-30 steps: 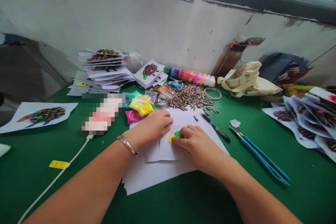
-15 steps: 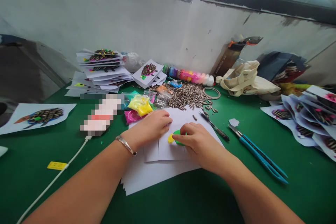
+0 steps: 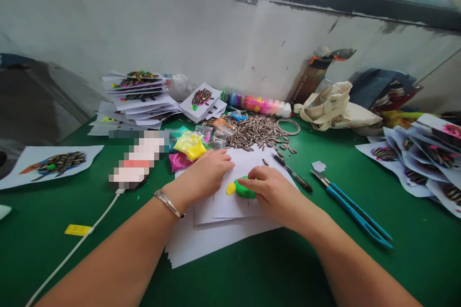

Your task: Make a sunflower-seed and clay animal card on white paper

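Note:
A yellow clay piece (image 3: 231, 189) and a larger green clay piece (image 3: 245, 190) sit side by side, touching, on white paper (image 3: 221, 208). My right hand (image 3: 273, 192) reaches over the green clay, index finger stretched out and pressing on its top. Its other fingers are bent above the paper, and the thumb is mostly hidden. My left hand (image 3: 211, 170) lies open and flat on the paper's left part, apart from the clay. More white sheets (image 3: 187, 249) lie beneath.
Bags of coloured clay (image 3: 190, 146) and a heap of striped sunflower seeds (image 3: 255, 132) lie behind the paper. A black pen (image 3: 292, 172) and blue-handled knife (image 3: 355, 208) lie right. Stacks of seed-decorated cards (image 3: 140, 100) stand back left; others (image 3: 428, 163) lie right. A white cable (image 3: 77, 244) crosses the left.
My right index finger has straightened out over the green clay, and more of the clay shows beneath it. My left hand stays in place on the paper. The view has shifted slightly.

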Action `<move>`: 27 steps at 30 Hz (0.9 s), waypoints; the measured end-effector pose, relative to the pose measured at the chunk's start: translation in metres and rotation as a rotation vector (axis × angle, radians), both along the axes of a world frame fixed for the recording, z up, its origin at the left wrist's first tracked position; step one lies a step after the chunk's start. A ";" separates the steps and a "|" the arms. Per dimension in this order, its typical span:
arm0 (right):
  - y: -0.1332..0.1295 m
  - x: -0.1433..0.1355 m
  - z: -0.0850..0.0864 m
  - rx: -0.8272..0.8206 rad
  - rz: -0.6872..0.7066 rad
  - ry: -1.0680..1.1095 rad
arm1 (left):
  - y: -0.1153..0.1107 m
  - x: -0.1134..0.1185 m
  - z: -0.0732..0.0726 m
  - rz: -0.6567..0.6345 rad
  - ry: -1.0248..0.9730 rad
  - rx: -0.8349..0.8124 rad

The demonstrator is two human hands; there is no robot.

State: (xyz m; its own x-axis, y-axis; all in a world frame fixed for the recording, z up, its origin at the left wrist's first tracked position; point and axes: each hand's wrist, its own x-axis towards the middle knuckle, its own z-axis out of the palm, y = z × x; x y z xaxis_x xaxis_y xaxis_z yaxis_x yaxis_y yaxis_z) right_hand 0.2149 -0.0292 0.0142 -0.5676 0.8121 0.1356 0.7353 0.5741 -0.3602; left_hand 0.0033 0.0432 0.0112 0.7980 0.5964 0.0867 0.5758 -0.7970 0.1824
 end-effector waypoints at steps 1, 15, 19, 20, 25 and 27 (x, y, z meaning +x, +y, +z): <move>-0.001 0.000 0.003 0.007 0.002 -0.002 | -0.001 0.000 0.001 -0.001 -0.009 0.025; -0.031 -0.002 0.004 0.141 -0.034 -0.168 | -0.029 -0.002 0.006 0.039 -0.044 -0.075; -0.043 -0.001 -0.004 0.120 -0.052 -0.134 | -0.034 -0.011 -0.006 0.046 -0.106 -0.107; -0.044 -0.001 -0.005 0.112 -0.053 -0.139 | -0.035 -0.012 -0.007 0.050 -0.117 -0.109; -0.043 -0.001 -0.010 0.113 -0.060 -0.189 | -0.032 -0.013 -0.006 0.042 -0.118 -0.163; -0.042 -0.001 -0.010 0.133 -0.063 -0.204 | -0.032 -0.013 -0.004 0.038 -0.107 -0.178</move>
